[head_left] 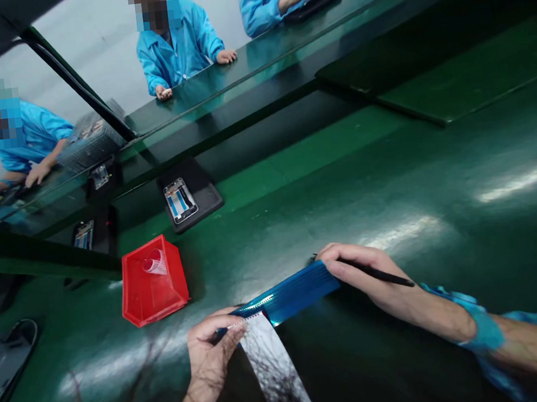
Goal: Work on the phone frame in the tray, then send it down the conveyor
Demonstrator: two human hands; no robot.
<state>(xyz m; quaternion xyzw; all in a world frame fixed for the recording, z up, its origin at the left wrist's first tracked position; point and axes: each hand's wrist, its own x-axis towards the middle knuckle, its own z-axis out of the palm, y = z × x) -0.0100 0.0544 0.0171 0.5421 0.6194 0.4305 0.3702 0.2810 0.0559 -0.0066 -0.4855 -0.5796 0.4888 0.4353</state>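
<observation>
My left hand (214, 350) pinches the near end of a blue film strip (290, 294), where a glossy silver-white liner (277, 373) hangs down from it. My right hand (359, 268) holds the far end of the same blue strip and also grips a thin black tool (382, 274) that points right along my wrist. The strip is stretched between both hands just above the green bench (390, 175).
A red plastic bin (152, 282) with a small tape roll inside sits left of my hands. Black trays holding phone frames (181, 200) lie on the conveyor beyond it. Several people in blue coats stand across the line. A dark grey object (2, 363) lies at far left.
</observation>
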